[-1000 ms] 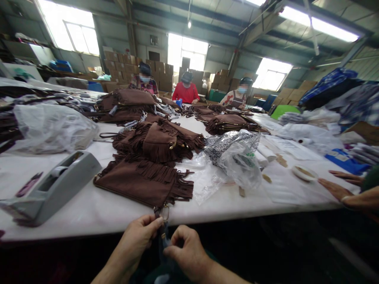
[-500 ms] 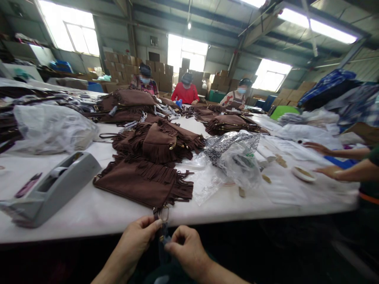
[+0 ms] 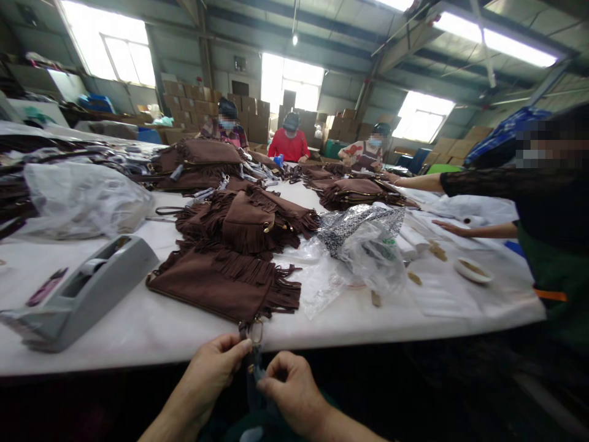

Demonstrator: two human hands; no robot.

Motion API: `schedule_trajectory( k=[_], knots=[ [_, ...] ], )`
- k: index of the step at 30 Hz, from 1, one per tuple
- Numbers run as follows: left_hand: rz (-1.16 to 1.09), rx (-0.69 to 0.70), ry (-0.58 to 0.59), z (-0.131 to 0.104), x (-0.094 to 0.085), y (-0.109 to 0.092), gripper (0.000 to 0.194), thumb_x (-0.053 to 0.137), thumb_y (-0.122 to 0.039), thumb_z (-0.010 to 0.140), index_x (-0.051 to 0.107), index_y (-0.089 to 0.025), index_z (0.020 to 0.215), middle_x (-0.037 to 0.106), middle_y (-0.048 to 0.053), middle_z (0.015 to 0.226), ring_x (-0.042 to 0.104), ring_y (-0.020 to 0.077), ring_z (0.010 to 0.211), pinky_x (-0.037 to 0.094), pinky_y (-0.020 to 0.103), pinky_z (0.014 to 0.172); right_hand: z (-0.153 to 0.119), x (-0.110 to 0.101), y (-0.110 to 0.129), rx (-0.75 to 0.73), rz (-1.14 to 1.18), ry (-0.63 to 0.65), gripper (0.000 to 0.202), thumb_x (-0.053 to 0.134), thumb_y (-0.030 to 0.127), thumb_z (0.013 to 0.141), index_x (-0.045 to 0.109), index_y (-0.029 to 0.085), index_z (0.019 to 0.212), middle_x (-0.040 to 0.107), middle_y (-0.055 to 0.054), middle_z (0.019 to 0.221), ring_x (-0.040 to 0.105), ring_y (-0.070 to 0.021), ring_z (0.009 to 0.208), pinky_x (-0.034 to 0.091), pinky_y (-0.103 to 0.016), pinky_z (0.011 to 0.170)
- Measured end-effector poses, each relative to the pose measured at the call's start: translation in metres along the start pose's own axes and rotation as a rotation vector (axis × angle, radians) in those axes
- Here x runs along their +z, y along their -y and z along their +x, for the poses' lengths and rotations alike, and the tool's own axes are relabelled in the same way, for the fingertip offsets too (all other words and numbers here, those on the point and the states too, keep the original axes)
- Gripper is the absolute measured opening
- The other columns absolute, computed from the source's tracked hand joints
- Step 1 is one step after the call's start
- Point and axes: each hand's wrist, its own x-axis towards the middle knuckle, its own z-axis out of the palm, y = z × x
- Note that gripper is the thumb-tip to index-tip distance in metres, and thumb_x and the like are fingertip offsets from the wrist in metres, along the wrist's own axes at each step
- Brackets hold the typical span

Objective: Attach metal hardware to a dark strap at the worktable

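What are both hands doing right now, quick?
Left hand: closed, pinching the strap below the bag's ring.
Right hand: closed, pinching the same strap.

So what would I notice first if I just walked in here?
Probably the heap of brown fringed bags piled in the middle of the long white table. Right at the near edge, the left hand and right hand pinch a dark strap hanging from the closest bag. A grey tape dispenser sits at left.
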Motion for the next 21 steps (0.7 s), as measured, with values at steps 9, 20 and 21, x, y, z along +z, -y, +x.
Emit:
schedule_trajectory(
  k=[9, 20, 21],
  knots=[
    [-0.002, 0.002, -0.003, 0.000, 0.003, 0.001, 0.060, 0.076, -0.067, 0.054, 0.060, -0.014, 0.077, 0.042, -0.008, 0.052, 0.027, 0.0053, 0.044, 0.014, 0.019, 0.042, 0.001, 0.000, 0.005, -0.002, -0.072, -0.003, 0.015, 0.071, 0.008, 0.060, 0.058, 0.015, 0.059, 0.055, 0.004, 0.059, 0.048, -0.0113, 0.060, 0.035, -0.023, 0.057],
    [0.100, 0.057, -0.030, 0.007, 0.003, 0.008, 0.060, 0.071, -0.067, 0.058, 0.065, -0.012, 0.080, 0.042, -0.006, 0.052, 0.029, 0.0075, 0.046, 0.016, 0.021, 0.043, 0.002, 0.000, 0.004, -0.013, 0.028, 0.003, 0.012, 0.071, 0.012, 0.061, 0.060, 0.014, 0.060, 0.057, 0.003, 0.058, 0.049, -0.0120, 0.059, 0.037, -0.024, 0.057],
    [0.099, 0.056, -0.028, 0.007, 0.003, 0.009, 0.060, 0.071, -0.067, 0.059, 0.065, -0.012, 0.081, 0.042, -0.007, 0.052, 0.028, 0.0074, 0.046, 0.016, 0.021, 0.043, 0.003, 0.000, 0.004, -0.008, 0.036, 0.003, 0.011, 0.071, 0.011, 0.061, 0.060, 0.014, 0.060, 0.057, 0.003, 0.058, 0.049, -0.0119, 0.059, 0.037, -0.024, 0.057]
  ],
)
